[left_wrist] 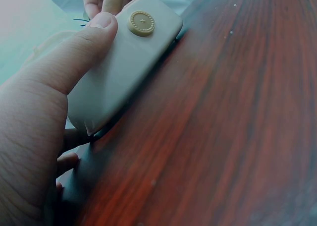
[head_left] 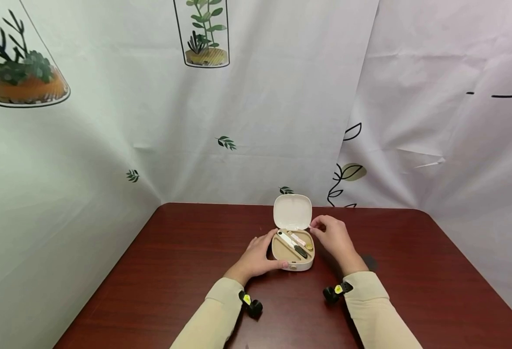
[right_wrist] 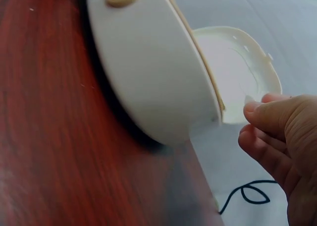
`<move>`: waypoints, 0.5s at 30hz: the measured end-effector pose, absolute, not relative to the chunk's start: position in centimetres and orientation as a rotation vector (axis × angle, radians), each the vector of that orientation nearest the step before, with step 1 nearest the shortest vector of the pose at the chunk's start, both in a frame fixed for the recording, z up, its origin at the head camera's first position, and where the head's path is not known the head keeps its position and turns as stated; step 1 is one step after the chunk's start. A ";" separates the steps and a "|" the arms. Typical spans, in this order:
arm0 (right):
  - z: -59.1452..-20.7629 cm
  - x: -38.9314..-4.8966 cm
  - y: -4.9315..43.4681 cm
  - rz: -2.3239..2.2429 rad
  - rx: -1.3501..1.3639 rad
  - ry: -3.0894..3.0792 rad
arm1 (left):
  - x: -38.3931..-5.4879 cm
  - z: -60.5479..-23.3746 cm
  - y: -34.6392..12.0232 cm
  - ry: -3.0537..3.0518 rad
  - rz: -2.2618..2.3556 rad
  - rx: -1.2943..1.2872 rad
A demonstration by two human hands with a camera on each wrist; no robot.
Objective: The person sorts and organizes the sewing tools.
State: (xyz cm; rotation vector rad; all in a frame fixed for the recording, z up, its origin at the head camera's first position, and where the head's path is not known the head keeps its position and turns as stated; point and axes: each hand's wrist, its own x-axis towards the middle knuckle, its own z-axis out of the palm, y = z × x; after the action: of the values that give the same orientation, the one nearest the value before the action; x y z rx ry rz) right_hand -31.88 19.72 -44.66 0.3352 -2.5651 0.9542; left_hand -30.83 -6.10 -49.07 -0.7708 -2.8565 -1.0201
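A small cream-coloured case (head_left: 301, 266) sits on the table with its lid (head_left: 293, 212) raised at the back. In its beige tray lie a slim white tool with a dark green end (head_left: 299, 250), a pale pinkish-white piece (head_left: 297, 239) and a small yellow round thing (head_left: 309, 246). My left hand (head_left: 256, 258) grips the case from its left side, thumb along the front beside the round beige button (left_wrist: 142, 23). Beside the lid's lower right corner, my right hand (head_left: 333, 237) pinches a small whitish piece (right_wrist: 249, 99), mostly hidden by the fingertips.
The dark red wooden table (head_left: 186, 252) ends at a back edge just behind the case. White cloth (head_left: 282, 106) printed with plants hangs behind and at both sides. A black wrist camera (head_left: 254, 307) hangs by each sleeve cuff.
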 end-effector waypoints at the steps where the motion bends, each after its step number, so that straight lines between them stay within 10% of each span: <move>1: -44.7 -31.9 19.6 0.946 0.344 -2.573 | -30.8 -49.1 -6.1 -2.858 -1.021 -0.770; 15: -45.4 -31.9 18.1 0.681 0.431 -2.702 | -30.9 -49.3 -6.2 -2.877 -1.018 -0.758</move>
State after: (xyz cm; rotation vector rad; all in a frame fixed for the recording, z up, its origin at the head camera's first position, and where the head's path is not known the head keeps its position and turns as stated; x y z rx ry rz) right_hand -31.88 18.09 -45.44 0.4310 -2.7021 0.6810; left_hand -30.91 -6.17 -49.34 -0.7583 -2.8769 -1.0177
